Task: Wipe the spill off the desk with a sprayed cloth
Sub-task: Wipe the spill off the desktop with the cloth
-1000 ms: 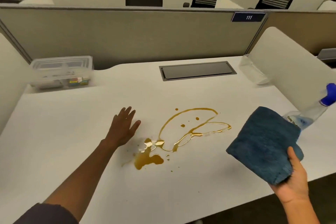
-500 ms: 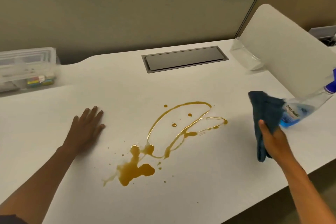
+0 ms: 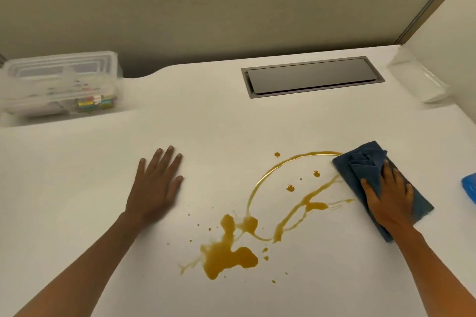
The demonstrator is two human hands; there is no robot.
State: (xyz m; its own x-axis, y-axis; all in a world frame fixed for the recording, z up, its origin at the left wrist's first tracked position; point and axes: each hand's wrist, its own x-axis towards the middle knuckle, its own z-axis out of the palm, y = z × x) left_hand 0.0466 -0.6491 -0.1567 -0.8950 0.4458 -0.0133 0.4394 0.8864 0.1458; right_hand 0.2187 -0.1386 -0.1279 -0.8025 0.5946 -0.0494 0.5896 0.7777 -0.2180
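Observation:
A brown liquid spill [image 3: 229,257] spreads over the white desk [image 3: 77,188], with a thick pool near me and thin looping trails running right. My right hand [image 3: 389,195] presses flat on a dark blue cloth [image 3: 360,162] that lies on the desk and covers the spill's right end. My left hand [image 3: 157,183] rests palm down on the desk left of the spill, fingers spread, holding nothing. A sliver of the blue spray bottle [image 3: 470,188] shows at the right edge.
A clear plastic box [image 3: 59,85] with small coloured items sits at the back left. A grey cable hatch [image 3: 311,76] is set into the desk at the back. A clear container [image 3: 419,80] stands back right by a white divider [image 3: 453,33]. Beige partition behind.
My right hand brought the cloth down from the air onto the desk at the spill's right end. The left hand settled flat on the desk. The view moved closer and lower.

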